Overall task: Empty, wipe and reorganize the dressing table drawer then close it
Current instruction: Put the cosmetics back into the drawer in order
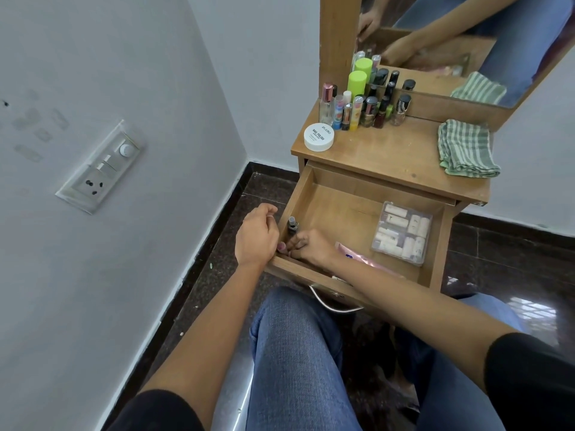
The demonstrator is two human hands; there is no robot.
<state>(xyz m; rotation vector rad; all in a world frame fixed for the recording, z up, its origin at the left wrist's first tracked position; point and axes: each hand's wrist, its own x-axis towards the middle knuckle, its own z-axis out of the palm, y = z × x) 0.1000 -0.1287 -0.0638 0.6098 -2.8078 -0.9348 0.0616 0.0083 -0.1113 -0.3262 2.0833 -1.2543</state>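
Knees (295,337) sit under the open drawer (342,213), where the right hand (311,247) curls by a small bottle (292,226) standing in its near-left corner, hold not clear, left hand (256,236) loose just outside.

Bare drawer (342,209) floor between upright bottle (292,224) and clear box (401,233)

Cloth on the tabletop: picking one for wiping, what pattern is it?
The cloth has green and white stripes; head view shows it best.

Wall switchboard (101,168), dark speckled floor (485,250)
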